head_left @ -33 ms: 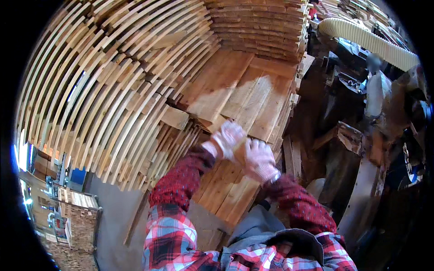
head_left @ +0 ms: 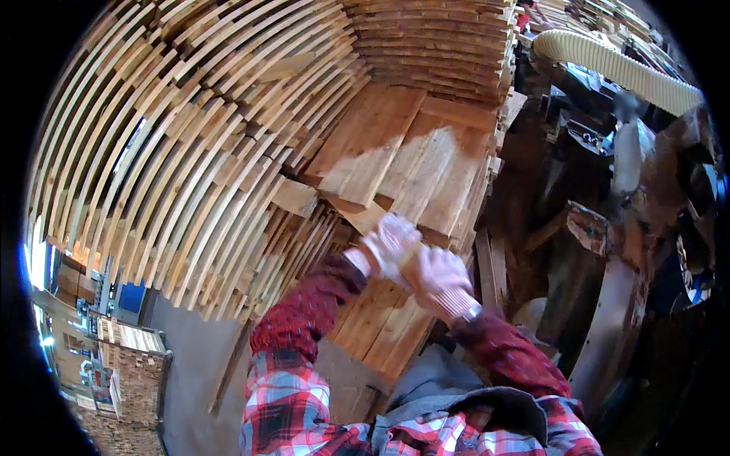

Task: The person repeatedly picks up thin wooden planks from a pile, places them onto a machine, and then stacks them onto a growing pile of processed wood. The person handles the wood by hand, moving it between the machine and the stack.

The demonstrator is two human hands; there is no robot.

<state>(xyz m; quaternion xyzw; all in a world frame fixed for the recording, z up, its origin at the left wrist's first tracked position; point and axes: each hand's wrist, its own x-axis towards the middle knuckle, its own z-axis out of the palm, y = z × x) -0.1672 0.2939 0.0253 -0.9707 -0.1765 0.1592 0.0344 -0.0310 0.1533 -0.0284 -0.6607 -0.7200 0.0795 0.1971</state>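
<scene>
where the two hands come together, at the middle of the frame, the fingers (head_left: 398, 223) are curled and blurred; from where i stand i cannot tell whether they clench a piece of wood or only press on it. the left hand (head_left: 388, 242) sits a little higher in the frame, the right hand (head_left: 441, 275) just beside it, lower and to the right, both in pale gloves, with a yellowish patch (head_left: 411, 264) showing between them that i can't make out. just up and left of the left hand lies a pale wood piece (head_left: 363, 216), and beyond it wide brown boards (head_left: 414, 171) run toward the top of the frame, partly bright, partly in shadow. more planks (head_left: 380, 327) lie below the hands. dark red sleeves (head_left: 300, 304) lead down to a red, white and black plaid shirt (head_left: 293, 391) and grey cloth (head_left: 464, 406) at the bottom of the frame. rows of stacked strips (head_left: 182, 175) fill the upper left, another stack (head_left: 426, 45) rises at top centre, a cream ribbed hose (head_left: 616, 70) bends across the upper right, and dim machinery (head_left: 620, 281) crowds the right. grey floor (head_left: 198, 357) shows at lower left.
</scene>
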